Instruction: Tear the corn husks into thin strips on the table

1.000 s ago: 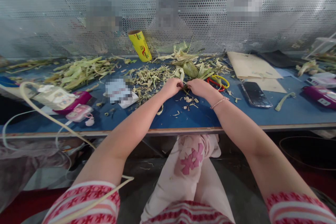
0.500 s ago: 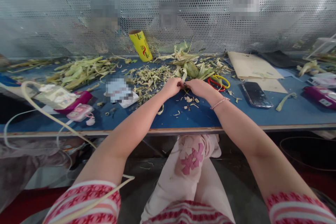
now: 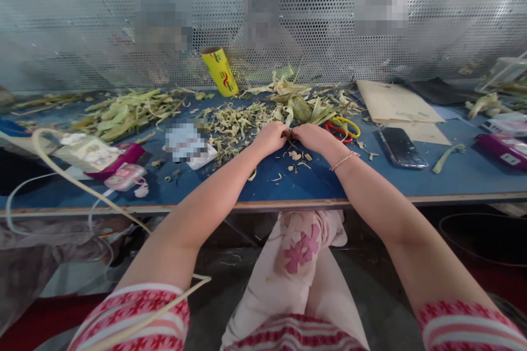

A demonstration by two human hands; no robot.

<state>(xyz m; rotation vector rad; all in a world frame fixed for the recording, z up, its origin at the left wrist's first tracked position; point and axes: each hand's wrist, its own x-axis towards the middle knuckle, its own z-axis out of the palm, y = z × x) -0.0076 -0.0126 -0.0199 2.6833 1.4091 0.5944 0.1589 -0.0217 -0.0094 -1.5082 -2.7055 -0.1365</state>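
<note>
My left hand (image 3: 272, 136) and my right hand (image 3: 312, 135) meet fingertip to fingertip over the middle of the blue table (image 3: 288, 186). Both are closed in a pinch, and the fingers hide whatever small thing is between them. Just behind them lie pale green leaves (image 3: 302, 108). A heap of small dried-looking plant pieces (image 3: 233, 123) spreads beyond my left hand. Little cut bits (image 3: 294, 156) are scattered below my fingers. Red and yellow loops (image 3: 343, 130), like scissor handles, rest beside my right hand.
Long leaf strips (image 3: 127, 112) are piled at left, near a yellow tube (image 3: 220, 72). A phone (image 3: 401, 148) and brown card (image 3: 399, 101) lie at right. A cream cable (image 3: 88, 189) crosses the table's front left edge. A perforated metal panel (image 3: 313, 27) stands behind.
Both hands stay at nearly the same spot, with only a slight shift of the fingers. The things on the table have not visibly moved.
</note>
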